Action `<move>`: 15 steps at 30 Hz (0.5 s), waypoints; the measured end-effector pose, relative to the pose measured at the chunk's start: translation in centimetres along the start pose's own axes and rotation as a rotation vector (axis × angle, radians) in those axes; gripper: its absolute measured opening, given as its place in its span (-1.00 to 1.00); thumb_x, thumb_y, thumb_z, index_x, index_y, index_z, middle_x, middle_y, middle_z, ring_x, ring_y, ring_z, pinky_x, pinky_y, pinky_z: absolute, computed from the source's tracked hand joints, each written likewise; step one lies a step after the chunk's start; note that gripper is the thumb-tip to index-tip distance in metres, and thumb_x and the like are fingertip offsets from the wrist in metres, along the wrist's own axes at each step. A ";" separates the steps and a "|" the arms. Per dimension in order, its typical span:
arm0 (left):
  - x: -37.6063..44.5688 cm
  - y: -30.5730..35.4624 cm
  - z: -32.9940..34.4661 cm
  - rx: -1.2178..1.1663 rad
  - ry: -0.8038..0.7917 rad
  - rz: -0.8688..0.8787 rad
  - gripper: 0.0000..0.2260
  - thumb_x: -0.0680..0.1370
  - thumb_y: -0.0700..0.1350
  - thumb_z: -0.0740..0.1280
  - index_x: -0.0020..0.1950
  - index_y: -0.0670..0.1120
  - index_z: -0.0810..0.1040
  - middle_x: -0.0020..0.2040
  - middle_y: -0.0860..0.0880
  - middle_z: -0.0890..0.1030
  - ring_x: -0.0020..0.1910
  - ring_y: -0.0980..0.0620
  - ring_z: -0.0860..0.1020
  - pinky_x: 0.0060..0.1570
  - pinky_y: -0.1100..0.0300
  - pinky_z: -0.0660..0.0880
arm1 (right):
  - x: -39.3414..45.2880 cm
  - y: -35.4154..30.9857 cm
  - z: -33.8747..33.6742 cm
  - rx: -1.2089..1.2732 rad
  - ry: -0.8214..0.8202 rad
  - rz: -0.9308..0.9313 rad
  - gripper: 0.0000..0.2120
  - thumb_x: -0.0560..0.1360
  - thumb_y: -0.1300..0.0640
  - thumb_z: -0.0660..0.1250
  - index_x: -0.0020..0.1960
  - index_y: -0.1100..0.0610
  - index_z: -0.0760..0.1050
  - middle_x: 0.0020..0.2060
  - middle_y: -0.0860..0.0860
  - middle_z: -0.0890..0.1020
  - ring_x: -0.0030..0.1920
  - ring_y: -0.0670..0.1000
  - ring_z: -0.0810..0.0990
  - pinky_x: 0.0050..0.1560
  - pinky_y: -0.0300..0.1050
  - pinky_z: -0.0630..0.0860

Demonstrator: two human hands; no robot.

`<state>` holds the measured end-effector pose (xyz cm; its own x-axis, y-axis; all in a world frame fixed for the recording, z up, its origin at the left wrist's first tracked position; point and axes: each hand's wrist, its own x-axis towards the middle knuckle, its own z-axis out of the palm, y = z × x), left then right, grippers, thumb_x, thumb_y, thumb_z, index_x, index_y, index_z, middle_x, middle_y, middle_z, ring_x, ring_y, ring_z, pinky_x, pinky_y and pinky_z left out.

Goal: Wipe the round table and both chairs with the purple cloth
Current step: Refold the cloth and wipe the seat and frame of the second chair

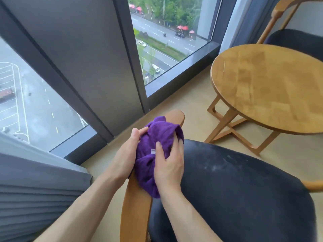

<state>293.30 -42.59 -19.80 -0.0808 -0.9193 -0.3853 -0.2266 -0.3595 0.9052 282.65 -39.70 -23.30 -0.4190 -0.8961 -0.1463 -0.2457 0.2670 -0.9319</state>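
The purple cloth is bunched over the curved wooden armrest of the near chair, whose dark seat shows pale dust marks. My left hand grips the cloth from the left side, thumb on top. My right hand holds the cloth from the right, with its thumb on the fabric and its fingers wrapped round the bundle. The round wooden table stands to the right, its top bare. The second chair is behind the table at the top right, partly cut off.
A floor-to-ceiling window with dark frames runs along the far side, looking down on a street. A grey pleated curtain hangs at the lower left. Beige floor lies between chair, window and table legs.
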 end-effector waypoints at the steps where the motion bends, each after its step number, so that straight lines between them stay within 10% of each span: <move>1: 0.6 0.4 0.1 0.005 -0.001 0.003 -0.52 0.62 0.34 -0.09 0.36 0.32 0.48 0.23 0.30 0.59 0.20 0.31 0.55 0.36 0.18 0.41 | 1.5 -0.4 -0.1 -0.047 0.019 -0.023 -0.48 0.62 -0.09 0.23 0.55 -0.07 0.24 0.49 -0.07 0.34 0.46 -0.06 0.34 0.43 -0.09 0.38; 15: 8.8 0.8 0.9 -0.203 0.069 -0.138 -0.40 0.49 0.49 0.02 0.13 0.14 0.64 0.07 -0.01 0.66 0.04 0.04 0.63 0.21 -0.01 0.55 | 16.5 -6.4 -0.5 -1.058 -0.283 -0.232 -0.67 0.47 -0.16 0.27 0.17 -0.07 0.57 0.01 0.02 0.64 -0.06 0.11 0.55 -0.10 -0.08 0.38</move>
<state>291.52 -50.85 -22.59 0.0051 -0.8655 -0.5008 -0.0304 -0.5007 0.8651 276.85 -56.03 -19.57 -0.0852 -0.9758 -0.2016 -0.9683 0.1287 -0.2141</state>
